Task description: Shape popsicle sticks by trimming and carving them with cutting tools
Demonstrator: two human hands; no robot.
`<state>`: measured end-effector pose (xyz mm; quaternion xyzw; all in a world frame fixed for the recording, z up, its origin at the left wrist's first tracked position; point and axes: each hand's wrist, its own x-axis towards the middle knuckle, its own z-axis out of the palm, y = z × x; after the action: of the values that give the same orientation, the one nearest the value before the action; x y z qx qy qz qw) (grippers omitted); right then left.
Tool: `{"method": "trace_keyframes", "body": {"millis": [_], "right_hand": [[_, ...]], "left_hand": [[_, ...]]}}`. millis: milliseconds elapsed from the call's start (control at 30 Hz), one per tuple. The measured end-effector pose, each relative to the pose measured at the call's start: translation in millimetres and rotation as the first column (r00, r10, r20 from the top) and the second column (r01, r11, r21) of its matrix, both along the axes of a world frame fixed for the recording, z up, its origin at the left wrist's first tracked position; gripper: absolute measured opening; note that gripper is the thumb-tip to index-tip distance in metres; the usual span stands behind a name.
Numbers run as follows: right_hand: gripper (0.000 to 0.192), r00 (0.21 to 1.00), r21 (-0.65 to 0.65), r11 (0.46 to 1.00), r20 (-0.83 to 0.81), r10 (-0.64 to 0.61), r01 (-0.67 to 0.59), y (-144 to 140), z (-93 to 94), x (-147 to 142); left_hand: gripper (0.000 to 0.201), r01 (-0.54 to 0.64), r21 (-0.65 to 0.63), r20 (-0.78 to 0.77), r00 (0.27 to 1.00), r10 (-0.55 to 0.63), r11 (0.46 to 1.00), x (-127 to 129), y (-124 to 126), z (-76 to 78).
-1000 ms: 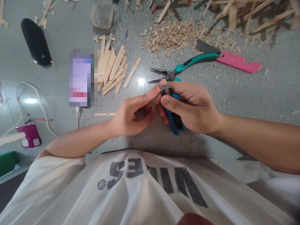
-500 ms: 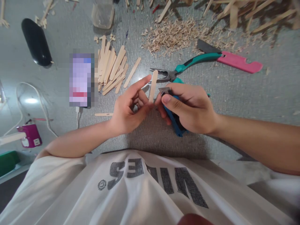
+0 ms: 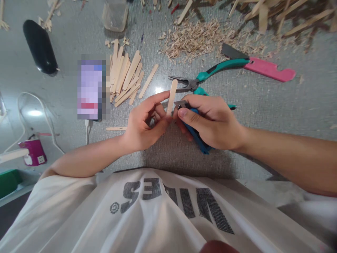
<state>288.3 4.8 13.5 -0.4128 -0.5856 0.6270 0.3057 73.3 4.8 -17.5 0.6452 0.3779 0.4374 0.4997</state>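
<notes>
The stick (image 3: 172,97) is in front of the person, above the surface (image 3: 168,160), and its rounded end points away from the body. The left hand (image 3: 149,123) grasps it near the lower end, and the index finger reaches to its side. The right hand (image 3: 216,121) is closed around a blue cutter (image 3: 197,131). The blade (image 3: 180,103) of it is just beside the stick; I cannot tell if they touch.

Just beyond the right hand lie green-handled pliers (image 3: 193,84), with their jaws apart, and one handle is partly covered by this hand. At the end of the other handle there is a pink knife (image 3: 272,69). Behind the pliers, wood shavings (image 3: 195,40) are spread in a heap. To the left is a pile of sticks (image 3: 126,75), and next to it a phone (image 3: 91,91) with a cable (image 3: 87,133) connected.
</notes>
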Motion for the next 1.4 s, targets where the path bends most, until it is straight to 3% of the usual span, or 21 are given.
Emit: {"method": "trace_keyframes", "body": {"millis": [167, 367, 500, 633, 733, 1400], "right_hand": [[0.030, 1.000, -0.048, 0.999, -0.009, 0.007, -0.008, 0.4, 0.1, 0.0], [0.014, 0.996, -0.040, 0.999, -0.090, -0.019, 0.016, -0.7, -1.2, -1.2], [0.016, 0.997, -0.064, 0.997, -0.071, -0.035, 0.031, -0.8, -2.4, -0.4], [0.030, 0.995, 0.007, 0.997, -0.062, 0.071, -0.071, 1.8, -0.2, 1.7], [0.042, 0.989, 0.088, 0.986, 0.042, 0.141, -0.144, 5.2, 4.0, 2.0], [0.039, 0.976, 0.153, 0.984, 0.213, 0.056, -0.090, 4.1, 5.2, -1.3]], "left_hand": [[0.036, 0.021, 0.008, 0.004, 1.000, -0.021, 1.000, -0.1, 0.0, 0.3], [0.036, 0.049, 0.067, -0.003, 0.999, -0.049, 0.997, -0.4, 2.5, -0.6], [0.037, 0.062, 0.125, 0.026, 0.997, -0.066, 0.990, 0.0, 3.4, -0.7], [0.032, 0.009, 0.061, -0.011, 1.000, -0.008, 0.998, 0.3, 1.6, 0.4], [0.028, -0.034, 0.009, -0.025, 0.999, 0.035, 0.999, 0.9, 0.1, 0.5], [0.020, -0.050, -0.067, -0.064, 0.997, 0.046, 0.996, 1.4, -1.5, 6.9]]}}
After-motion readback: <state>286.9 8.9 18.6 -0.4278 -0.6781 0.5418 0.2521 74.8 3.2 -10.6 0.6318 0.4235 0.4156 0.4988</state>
